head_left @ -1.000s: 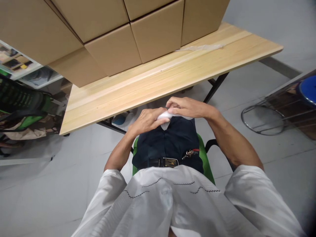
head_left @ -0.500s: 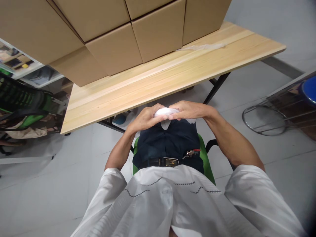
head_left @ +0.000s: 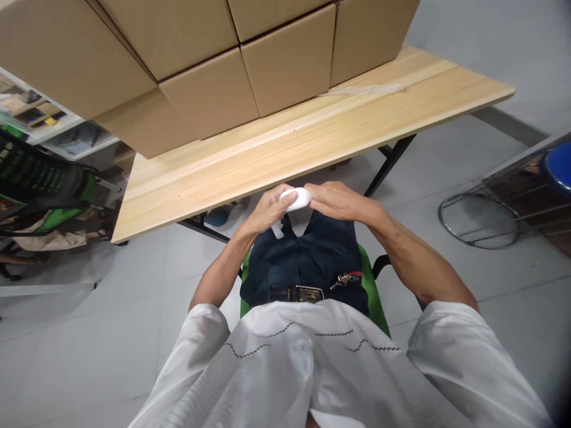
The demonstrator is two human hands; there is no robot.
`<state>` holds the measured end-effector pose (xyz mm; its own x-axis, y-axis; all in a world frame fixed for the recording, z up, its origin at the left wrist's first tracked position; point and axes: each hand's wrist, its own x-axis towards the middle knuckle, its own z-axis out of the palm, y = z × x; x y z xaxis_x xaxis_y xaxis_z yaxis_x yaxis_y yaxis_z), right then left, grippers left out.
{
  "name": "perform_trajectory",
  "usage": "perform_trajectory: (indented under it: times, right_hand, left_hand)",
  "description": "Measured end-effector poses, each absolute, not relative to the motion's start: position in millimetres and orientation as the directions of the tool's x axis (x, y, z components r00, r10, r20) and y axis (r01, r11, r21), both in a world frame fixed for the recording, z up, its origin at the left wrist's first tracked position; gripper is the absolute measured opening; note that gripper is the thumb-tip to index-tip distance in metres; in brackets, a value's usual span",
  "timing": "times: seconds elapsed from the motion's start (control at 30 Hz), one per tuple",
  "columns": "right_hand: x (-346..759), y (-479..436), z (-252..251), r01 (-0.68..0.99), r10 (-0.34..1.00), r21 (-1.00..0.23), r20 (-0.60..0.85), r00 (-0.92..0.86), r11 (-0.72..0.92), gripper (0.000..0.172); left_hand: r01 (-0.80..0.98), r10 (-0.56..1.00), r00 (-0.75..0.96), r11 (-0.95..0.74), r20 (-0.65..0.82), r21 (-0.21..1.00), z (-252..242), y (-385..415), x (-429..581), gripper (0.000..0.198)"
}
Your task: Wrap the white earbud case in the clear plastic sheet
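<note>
In front of my lap, below the table edge, I hold a smooth white oval object (head_left: 298,199), small enough for one hand; its exact kind is unclear. My left hand (head_left: 270,208) grips its left end, with the thumb across the top. Against its right end, the fingers of my right hand (head_left: 336,199) are pinched closed. A thin whitish strip (head_left: 277,229) hangs beneath my left hand, and I cannot tell whether it belongs to the object.
Beyond my hands stands a wooden table (head_left: 307,139) bearing large cardboard boxes (head_left: 214,95) and a crumpled clear plastic strip (head_left: 366,90). A metal-framed stool with a blue seat (head_left: 559,163) is at right. At left are a black-green chair (head_left: 49,178) and shelves (head_left: 57,128).
The white object has been turned and shows more of its smooth top. My right thumb has drawn back to its right end. The whitish strip has come into view under my left hand.
</note>
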<state>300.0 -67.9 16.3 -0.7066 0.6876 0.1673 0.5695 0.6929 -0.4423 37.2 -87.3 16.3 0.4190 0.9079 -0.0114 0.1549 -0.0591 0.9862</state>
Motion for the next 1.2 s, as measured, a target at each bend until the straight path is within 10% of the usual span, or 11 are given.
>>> perform_trajectory:
  times: [0.23,0.8,1.2]
  right_hand:
    - [288,-75,16,0.724,0.765,-0.247,0.162,-0.624,0.643,0.029]
    - [267,-71,-20,0.759,0.844,-0.377,0.313,-0.435,0.531,0.031]
    - [275,-69,-15,0.753,0.857,-0.413,0.307,-0.413,0.512,0.032]
  left_hand:
    - [-0.047,0.932,0.328,0.178,-0.153,0.983,8,-92,54,0.082]
    - [-0.376,0.940,0.101,0.340,-0.326,0.862,14,-113,84,0.084]
    - [-0.230,0.875,0.410,0.374,-0.259,0.898,3,-110,77,0.094]
